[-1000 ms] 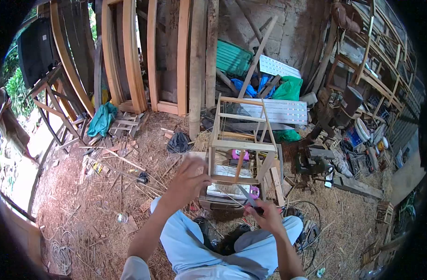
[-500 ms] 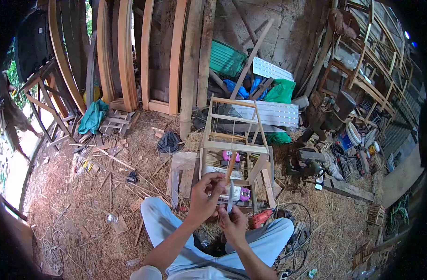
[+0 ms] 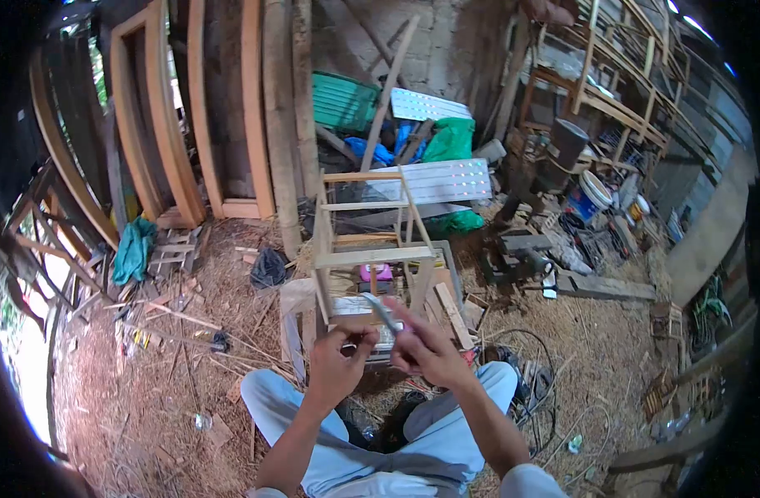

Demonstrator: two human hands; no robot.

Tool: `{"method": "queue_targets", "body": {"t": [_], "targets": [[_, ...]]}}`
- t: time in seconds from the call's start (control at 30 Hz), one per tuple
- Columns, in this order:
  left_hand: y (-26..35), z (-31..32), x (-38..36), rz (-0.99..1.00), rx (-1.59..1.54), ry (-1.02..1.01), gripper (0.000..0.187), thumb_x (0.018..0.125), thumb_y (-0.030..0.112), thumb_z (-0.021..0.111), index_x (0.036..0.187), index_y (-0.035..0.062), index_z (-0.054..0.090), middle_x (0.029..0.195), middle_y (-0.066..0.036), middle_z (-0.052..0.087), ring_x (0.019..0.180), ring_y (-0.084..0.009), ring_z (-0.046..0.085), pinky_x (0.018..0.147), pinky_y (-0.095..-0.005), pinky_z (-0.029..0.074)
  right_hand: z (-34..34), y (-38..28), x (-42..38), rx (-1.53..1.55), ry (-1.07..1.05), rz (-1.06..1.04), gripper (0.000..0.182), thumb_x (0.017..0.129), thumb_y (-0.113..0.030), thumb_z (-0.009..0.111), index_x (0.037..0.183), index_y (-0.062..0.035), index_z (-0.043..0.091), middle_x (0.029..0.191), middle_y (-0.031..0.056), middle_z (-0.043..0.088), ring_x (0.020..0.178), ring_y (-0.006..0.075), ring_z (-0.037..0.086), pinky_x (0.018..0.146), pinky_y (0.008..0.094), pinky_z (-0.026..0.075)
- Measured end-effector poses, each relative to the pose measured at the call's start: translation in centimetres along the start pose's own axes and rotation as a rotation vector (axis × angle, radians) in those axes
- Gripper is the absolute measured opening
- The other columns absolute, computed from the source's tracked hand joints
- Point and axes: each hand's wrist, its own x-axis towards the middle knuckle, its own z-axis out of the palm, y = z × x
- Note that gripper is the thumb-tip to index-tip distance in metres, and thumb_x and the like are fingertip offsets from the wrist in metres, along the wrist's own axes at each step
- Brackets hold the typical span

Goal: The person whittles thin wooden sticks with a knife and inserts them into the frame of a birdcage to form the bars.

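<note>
My left hand (image 3: 337,358), fingers pinched together, holds a slim wooden stick (image 3: 374,285) that points up and away from me. In my right hand (image 3: 428,347) is a knife (image 3: 382,312), its grey blade slanting up to the left across the stick. Both hands are above my lap, close to each other. Just beyond them stands a small wooden frame (image 3: 372,256) with crossbars. A pink object (image 3: 377,272) shows behind the stick, between the frame's legs.
Wood shavings and offcuts cover the ground. A black cable (image 3: 554,390) loops at my right. A dark plastic bag (image 3: 269,267) lies left of the frame. Tall wooden frames (image 3: 255,108) lean at the back left, and a white bucket (image 3: 596,191) sits among clutter at right.
The knife has moved from below the stick to cross it higher up, with my right hand raised. The stick has lowered, and the view has swung to the right.
</note>
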Motion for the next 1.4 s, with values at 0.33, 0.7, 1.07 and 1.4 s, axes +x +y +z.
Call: {"method": "queue_targets", "body": {"t": [0.33,0.7,1.07,1.4], "targets": [[1.1,-0.4,-3.3,-0.123,-0.040,-0.226,0.011,0.085,0.011,0.064,0.090,0.0006,0.064,0.073,-0.008,0.064,0.061,-0.0100,0.058,0.058,-0.0248,0.046,-3.9,-0.8,-0.9,-0.172,-0.050,0.068,0.029,0.097,-0.020,0.045,0.094,0.0039,0.061,0.060,-0.0032,0.045,0.050,0.0041,0.038,0.044,0.0190,0.030],[-1.8,-4.5,-5.1,-0.238,-0.033,-0.172,0.009,0.086,0.004,0.060,0.091,-0.0023,0.062,0.081,-0.008,0.066,0.071,-0.0103,0.060,0.065,-0.0247,0.049,-13.4,-2.7,-4.4,0.050,0.519,-0.020,0.027,0.094,-0.032,0.051,0.094,-0.0061,0.057,0.057,-0.0074,0.039,0.047,0.0024,0.034,0.038,0.0194,0.024],[0.6,-1.1,-4.4,-0.110,0.043,-0.315,0.010,0.088,0.010,0.060,0.092,0.0006,0.063,0.070,0.000,0.058,0.062,-0.0048,0.049,0.054,-0.0212,0.040,-3.8,1.0,-2.6,0.102,-0.129,0.186,0.031,0.098,-0.026,0.042,0.104,-0.0012,0.060,0.061,-0.0061,0.041,0.052,0.0042,0.035,0.046,0.0195,0.028],[-1.3,-3.7,-6.2,-0.150,-0.012,-0.274,0.007,0.087,0.005,0.059,0.090,0.0004,0.062,0.073,-0.004,0.062,0.066,-0.0071,0.054,0.059,-0.0223,0.043,-13.0,-1.0,-4.9,0.044,0.654,0.049,0.024,0.096,-0.020,0.045,0.095,-0.0023,0.061,0.057,-0.0081,0.038,0.045,0.0018,0.031,0.039,0.0187,0.022]]}}
